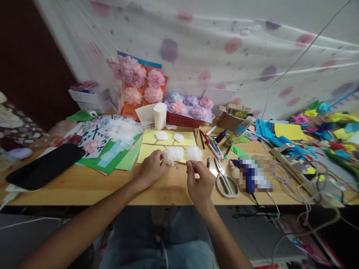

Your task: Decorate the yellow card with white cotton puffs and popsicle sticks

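My left hand (151,169) rests on the wooden table (84,186), fingers curled against a white tissue-paper flower (173,154). My right hand (199,183) pinches a thin brown stick (182,163) that runs under that flower. A second white flower (194,152) lies just beyond my right hand. Both flowers sit at the near edge of a yellow sheet (148,144), which also carries two smaller white puffs (162,135) and a long brown stick.
Scissors (226,182) and a blue glue gun (249,175) lie right of my hands. Pens (210,144), a red basket of paper flowers (183,119), a white paper roll (160,115), green sheets (112,158), a black phone (45,166) and coloured paper scraps (322,127) crowd the table.
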Action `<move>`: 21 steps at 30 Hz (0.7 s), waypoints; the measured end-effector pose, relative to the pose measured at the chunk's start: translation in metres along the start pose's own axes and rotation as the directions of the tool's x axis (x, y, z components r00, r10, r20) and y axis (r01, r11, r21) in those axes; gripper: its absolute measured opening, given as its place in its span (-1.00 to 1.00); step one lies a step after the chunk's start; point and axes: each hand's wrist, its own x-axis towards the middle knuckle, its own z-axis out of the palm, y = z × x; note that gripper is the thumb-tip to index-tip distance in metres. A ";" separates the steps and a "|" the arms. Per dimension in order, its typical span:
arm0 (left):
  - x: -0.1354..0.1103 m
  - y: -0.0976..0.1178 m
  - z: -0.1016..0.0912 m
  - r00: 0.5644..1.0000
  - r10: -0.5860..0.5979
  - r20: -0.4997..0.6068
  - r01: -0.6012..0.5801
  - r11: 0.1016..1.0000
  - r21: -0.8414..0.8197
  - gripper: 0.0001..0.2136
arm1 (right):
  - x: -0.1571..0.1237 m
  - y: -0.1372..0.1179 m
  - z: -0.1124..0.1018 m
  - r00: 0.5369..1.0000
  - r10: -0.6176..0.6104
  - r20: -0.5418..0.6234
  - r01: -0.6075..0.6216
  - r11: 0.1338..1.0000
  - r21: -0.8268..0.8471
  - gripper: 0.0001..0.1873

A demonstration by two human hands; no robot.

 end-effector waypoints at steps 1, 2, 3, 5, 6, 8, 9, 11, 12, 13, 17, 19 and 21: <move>0.000 0.000 0.000 1.000 0.001 -0.001 -0.001 1.000 0.002 -0.93 | -0.001 0.001 0.001 1.000 0.003 0.003 -0.003 1.000 -0.002 -0.80; 0.000 0.000 0.000 1.000 0.002 -0.002 -0.002 1.000 0.003 -0.93 | -0.001 0.002 0.002 1.000 0.004 0.006 -0.004 1.000 -0.005 -0.80; 0.000 0.000 0.000 1.000 0.002 -0.003 -0.002 1.000 0.004 -0.94 | -0.002 0.003 0.003 1.000 0.006 0.010 -0.006 1.000 -0.008 -0.80; 0.000 0.000 0.000 1.000 -0.001 -0.001 0.001 1.000 0.007 -0.94 | -0.003 0.004 0.006 1.000 0.011 0.018 -0.011 1.000 -0.013 -0.79; 0.000 0.000 0.000 1.000 -0.002 -0.001 0.002 1.000 0.007 -0.94 | -0.003 0.004 0.007 1.000 0.014 0.021 -0.013 1.000 -0.013 -0.79; 0.000 0.000 0.000 1.000 0.001 0.000 -0.001 1.000 0.003 -0.94 | -0.003 0.004 0.008 1.000 0.008 0.010 -0.008 1.000 -0.011 -0.80; 0.000 0.000 0.000 1.000 0.004 0.000 -0.004 1.000 0.001 -0.93 | -0.003 0.003 0.007 1.000 -0.002 -0.007 0.002 1.000 -0.012 -0.81; 0.000 -0.001 0.001 1.000 0.004 -0.001 -0.004 1.000 0.001 -0.94 | -0.003 0.001 0.003 0.998 -0.032 -0.057 0.030 0.999 -0.028 -0.84; -0.001 -0.001 0.001 1.000 0.003 0.000 -0.003 1.000 0.002 -0.94 | -0.003 0.000 0.000 0.996 -0.046 -0.082 0.042 0.998 -0.041 -0.85; -0.001 -0.002 0.001 1.000 0.003 0.001 -0.003 1.000 0.002 -0.95 | -0.004 -0.001 -0.003 0.993 -0.056 -0.102 0.051 0.997 -0.049 -0.86; -0.001 -0.003 0.002 1.000 0.021 -0.005 -0.021 1.000 -0.007 -0.94 | -0.008 -0.002 -0.009 0.995 -0.066 -0.078 0.064 0.997 -0.032 -0.86; -0.001 -0.003 0.002 1.000 0.025 -0.006 -0.025 1.000 -0.005 -0.94 | -0.009 0.000 -0.005 0.997 -0.067 -0.044 0.067 0.998 -0.003 -0.85; -0.001 -0.002 0.002 1.000 0.022 -0.006 -0.022 1.000 0.001 -0.94 | -0.010 0.003 0.000 0.998 -0.065 -0.024 0.065 0.998 0.016 -0.84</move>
